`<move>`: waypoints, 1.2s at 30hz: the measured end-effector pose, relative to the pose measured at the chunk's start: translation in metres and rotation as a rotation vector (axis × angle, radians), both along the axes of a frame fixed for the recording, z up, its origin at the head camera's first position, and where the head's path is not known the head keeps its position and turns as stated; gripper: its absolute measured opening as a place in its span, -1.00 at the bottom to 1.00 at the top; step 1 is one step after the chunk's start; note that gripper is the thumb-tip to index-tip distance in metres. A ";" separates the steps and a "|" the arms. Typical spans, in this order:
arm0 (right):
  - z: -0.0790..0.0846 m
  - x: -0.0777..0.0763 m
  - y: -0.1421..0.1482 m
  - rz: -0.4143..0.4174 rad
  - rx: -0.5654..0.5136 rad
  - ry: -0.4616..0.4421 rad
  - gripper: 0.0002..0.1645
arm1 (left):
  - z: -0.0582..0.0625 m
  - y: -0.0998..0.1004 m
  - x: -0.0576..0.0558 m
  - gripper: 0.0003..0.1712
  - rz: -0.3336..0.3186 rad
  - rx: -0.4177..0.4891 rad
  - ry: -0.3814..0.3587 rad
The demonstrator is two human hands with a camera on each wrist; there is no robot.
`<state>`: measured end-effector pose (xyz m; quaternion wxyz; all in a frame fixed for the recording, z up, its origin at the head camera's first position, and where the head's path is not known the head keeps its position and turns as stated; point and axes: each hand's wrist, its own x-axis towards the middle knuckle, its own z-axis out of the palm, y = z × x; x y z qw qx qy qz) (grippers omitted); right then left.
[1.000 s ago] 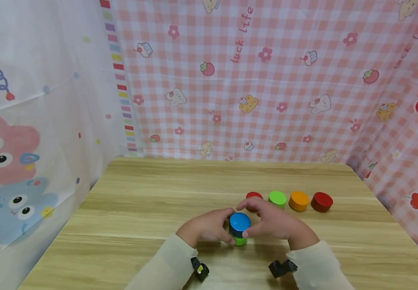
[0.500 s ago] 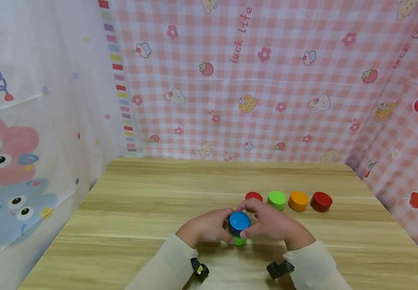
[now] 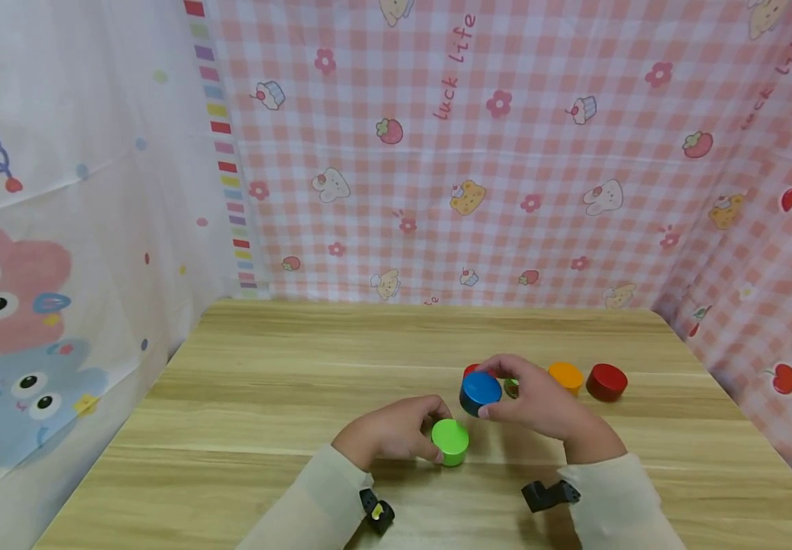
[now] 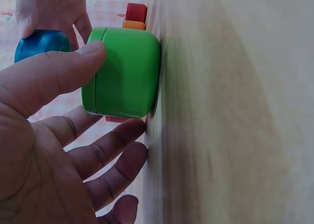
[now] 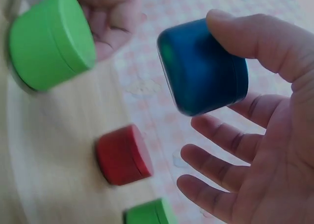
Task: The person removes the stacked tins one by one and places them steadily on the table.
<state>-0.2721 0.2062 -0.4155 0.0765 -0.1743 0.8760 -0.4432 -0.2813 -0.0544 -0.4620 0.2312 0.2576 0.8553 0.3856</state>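
Note:
My right hand (image 3: pixel 533 399) pinches a blue round lidded tin (image 3: pixel 480 391) between thumb and fingers, off the table. In the right wrist view the blue tin (image 5: pixel 201 67) hangs tilted, its other fingers spread below. A light green lidded tin (image 3: pixel 450 439) stands upright on the table, gripped at its left side by my left hand (image 3: pixel 399 431). In the left wrist view the thumb lies on the lid of this green tin (image 4: pixel 122 72), and the index finger is partly hidden behind it.
Behind my right hand runs a row of tins: a red tin (image 5: pixel 125 155), a second green tin (image 3: pixel 511 388) mostly covered by the hand, an orange tin (image 3: pixel 566 376) and a dark red tin (image 3: pixel 606 382). Patterned cloth (image 3: pixel 467 153) hangs behind the wooden table (image 3: pixel 286 359).
The blue tin has left the top of the green tin, carried by my right hand up and to the right. My left hand has stayed at the green tin.

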 end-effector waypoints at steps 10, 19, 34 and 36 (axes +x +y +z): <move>0.007 -0.005 0.038 -0.213 0.001 -0.040 -0.23 | 0.002 0.002 0.002 -0.52 0.022 -0.020 0.003; 0.006 -0.011 0.069 -0.426 -0.047 -0.112 -0.04 | 0.002 0.002 0.001 -0.52 0.024 -0.019 0.001; -0.008 -0.012 0.117 -0.776 -0.151 -0.146 -0.02 | 0.000 0.002 0.001 -0.51 0.022 -0.010 -0.005; -0.011 -0.012 0.123 -0.818 -0.165 -0.147 0.00 | 0.001 0.002 0.001 -0.51 0.022 -0.005 -0.009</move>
